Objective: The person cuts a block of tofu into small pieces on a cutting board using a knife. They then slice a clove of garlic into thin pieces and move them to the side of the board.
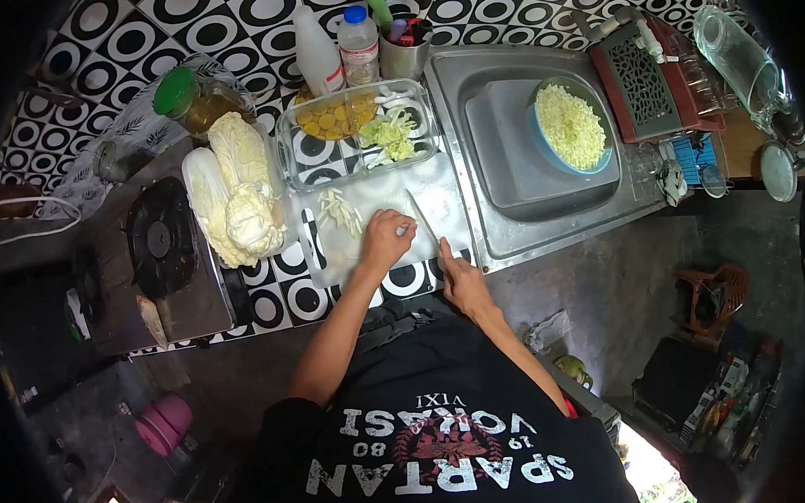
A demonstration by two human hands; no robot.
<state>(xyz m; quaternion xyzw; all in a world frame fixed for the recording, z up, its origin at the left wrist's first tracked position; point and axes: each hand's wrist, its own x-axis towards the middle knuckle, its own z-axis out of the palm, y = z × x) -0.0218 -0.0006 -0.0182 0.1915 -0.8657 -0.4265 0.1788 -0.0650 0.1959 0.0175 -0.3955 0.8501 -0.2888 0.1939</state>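
My right hand (464, 285) grips a knife (426, 215) by its handle, the blade slanting up and left over a pale cutting board (325, 261). Beside the blade, my left hand (388, 238) rests on the board with its fingers curled. A small whitish bit shows at its fingertips, too small to name. Thin white strips (339, 211) lie on the board left of that hand. Just behind the board, a clear rectangular container (286, 158) holds round yellow-orange slices (329, 117), pale green leafy pieces (388, 135) and some white pieces.
Whole napa cabbages (239, 186) lie left of the board, near a stove (161, 233). On the right, a blue bowl (537, 142) of chopped cabbage sits in the metal sink area (499, 221). A white bottle (318, 55), blue-capped bottle (358, 49) and green-lidded jar (177, 93) stand behind.
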